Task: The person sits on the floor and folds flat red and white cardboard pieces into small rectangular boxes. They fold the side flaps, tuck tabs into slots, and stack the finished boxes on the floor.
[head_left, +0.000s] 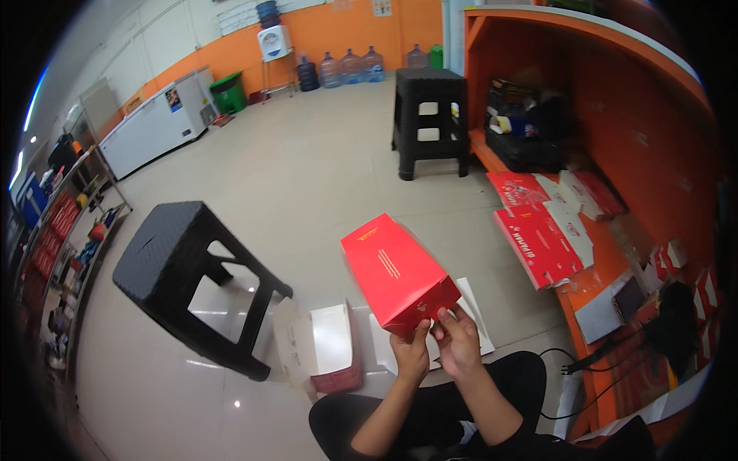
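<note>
Both hands are working at the near end of a red box [397, 273], which is being held up in the air above the person's lap, well clear of the floor. Left hand [411, 355] is closing around the lower near corner, gripping the box from beneath so it is staying tilted with its far end pointing up and away. Right hand [457, 338] is pinching the near end flap between thumb and fingertips, seemingly pressing the fold into shape; holding the box aloft is leaving that end free to work on.

On the right, the orange counter [600, 269] is carrying a stack of flat red box blanks [542, 242] near its front edge, lying within arm's reach of the seated person. A black stool [173, 265] is standing on the floor [307, 177] to the left, and a second black stool [430, 119] is standing further off by the counter's far end. On the floor just left of the person's knee, an opened white-lined box [330, 349] is lying on its side.
</note>
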Available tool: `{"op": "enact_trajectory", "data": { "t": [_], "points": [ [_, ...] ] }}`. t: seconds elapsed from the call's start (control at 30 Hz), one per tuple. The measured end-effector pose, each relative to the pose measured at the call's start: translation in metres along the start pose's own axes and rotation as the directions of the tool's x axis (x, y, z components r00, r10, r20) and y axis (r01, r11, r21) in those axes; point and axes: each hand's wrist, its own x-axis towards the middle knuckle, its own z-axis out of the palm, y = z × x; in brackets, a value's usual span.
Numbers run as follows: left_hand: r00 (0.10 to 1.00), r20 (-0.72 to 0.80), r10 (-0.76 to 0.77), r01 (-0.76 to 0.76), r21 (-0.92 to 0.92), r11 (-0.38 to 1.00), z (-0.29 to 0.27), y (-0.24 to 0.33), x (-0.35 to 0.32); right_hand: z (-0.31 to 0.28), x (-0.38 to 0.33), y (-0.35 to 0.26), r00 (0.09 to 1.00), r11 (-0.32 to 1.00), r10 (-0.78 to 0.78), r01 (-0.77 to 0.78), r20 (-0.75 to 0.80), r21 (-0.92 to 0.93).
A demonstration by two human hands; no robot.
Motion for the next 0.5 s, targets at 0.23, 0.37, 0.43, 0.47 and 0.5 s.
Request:
{"op": "enact_trajectory", "data": {
  "t": [0.23,0.37,0.43,0.47,0.5],
  "points": [
    [0.84,-0.432,-0.328,0.323,-0.087,0.943,-0.092,-0.006,-0.032,0.034,0.069,0.108,0.87,0.224,-0.028,0.486,0.492,-0.845],
    [0.394,-0.887,-0.241,0.215,-0.166,0.962,-0.142,-0.023,-0.048,0.045,0.077,0.185,0.7,-0.129,0.402,0.681,0.59,-0.721],
    [0.439,-0.862,-0.255,0.197,-0.185,0.963,-0.164,-0.042,-0.045,0.017,0.081,0.227,0.639,-0.199,0.478,0.748,0.603,-0.633],
    [0.493,-0.842,-0.219,0.093,-0.2,0.975,-0.174,-0.048,-0.047,0.011,0.075,0.243,0.598,-0.192,0.544,0.771,0.589,-0.607],
    [0.535,-0.828,-0.168,-0.003,-0.201,0.98,-0.188,-0.05,-0.055,0.011,0.059,0.26,0.583,-0.175,0.595,0.766,0.553,-0.619]
  ]
}}
